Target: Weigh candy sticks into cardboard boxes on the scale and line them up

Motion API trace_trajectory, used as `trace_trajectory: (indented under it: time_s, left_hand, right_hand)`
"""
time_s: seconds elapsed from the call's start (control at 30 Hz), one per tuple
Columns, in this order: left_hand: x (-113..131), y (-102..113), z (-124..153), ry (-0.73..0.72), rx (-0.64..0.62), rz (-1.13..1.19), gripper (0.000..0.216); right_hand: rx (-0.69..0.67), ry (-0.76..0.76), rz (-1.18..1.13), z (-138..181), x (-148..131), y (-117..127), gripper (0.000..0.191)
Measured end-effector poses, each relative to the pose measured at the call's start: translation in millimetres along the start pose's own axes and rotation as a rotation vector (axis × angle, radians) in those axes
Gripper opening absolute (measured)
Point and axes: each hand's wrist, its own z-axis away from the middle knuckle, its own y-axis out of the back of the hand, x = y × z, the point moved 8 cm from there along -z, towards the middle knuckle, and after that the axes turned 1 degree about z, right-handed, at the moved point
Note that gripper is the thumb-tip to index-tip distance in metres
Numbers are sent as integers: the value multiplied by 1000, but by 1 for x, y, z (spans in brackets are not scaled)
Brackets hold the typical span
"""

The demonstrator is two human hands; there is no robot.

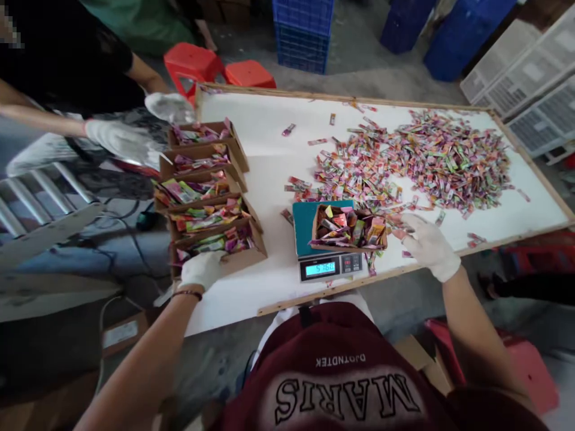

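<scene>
My left hand (pixel 202 269), in a white glove, rests closed on the near edge of the closest cardboard box (pixel 238 254), one of a row of several boxes filled with colourful sachets. My right hand (pixel 426 242), also gloved, lies on the white table (pixel 269 161) beside a box of sachets (pixel 348 228) standing on a small teal scale (pixel 330 265) with a lit display. Its fingers are curled down onto loose sachets at the edge of a large heap (pixel 426 158).
Another person's gloved hands (pixel 130 140) reach at the far boxes on the left. Red stools (pixel 215 66), blue crates (pixel 303 30) and white crates (pixel 530 78) stand beyond the table. A metal roller conveyor (pixel 45 203) lies left. Cardboard and a red stool sit by my legs.
</scene>
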Motion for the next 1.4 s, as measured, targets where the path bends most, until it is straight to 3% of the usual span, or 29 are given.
trace_trajectory:
  time_s: [0.17,0.33,0.43,0.5,0.57,0.67,0.77,0.9,0.97,1.0,1.07,1.1,1.23,1.33,1.4]
  left_hand:
    - [11,21,-13,24,96,-80,40]
    - [49,38,36,-115,432,-25,54]
    - [69,20,69,-190,492,158,50]
    - [78,-2,84,-203,463,282,47]
    - [87,-26,97,-204,411,382,44]
    - [94,-57,111,-181,319,483,44]
    - [95,-77,121,-121,262,541,45]
    - [103,-83,125,-85,245,582,45]
    - [112,-83,124,-95,234,586,45]
    - [116,-82,122,-103,229,584,45]
    - [125,-80,118,-127,221,582,45]
    - [129,-79,116,-139,220,583,45]
    - [138,-75,112,-163,223,595,42]
    - [138,-73,112,-182,210,593,43]
    - [136,-72,114,-185,204,585,44]
  right_hand:
    - [23,84,-131,-8,-24,-13,44]
    - [-50,170,-166,-41,-60,-59,53]
    - [-167,171,-94,-60,-68,-100,50]
    - [-253,173,-38,-68,-69,-124,32]
    - [-289,195,-8,-72,-69,-132,20]
    - [-206,239,-70,-71,-69,-101,19]
    - [-71,248,-165,-66,-58,-35,21]
    - [279,168,-67,-62,-22,66,21]
    - [420,94,44,-58,-4,93,31]
    - [435,64,71,-57,1,96,42]
    - [343,72,52,-54,1,77,54]
    - [255,118,18,-53,-6,57,50]
    - [-236,344,-16,-44,-57,-54,40]
    - [-479,301,109,-50,-72,-121,36]
    - [-558,276,170,-58,-73,-141,27]
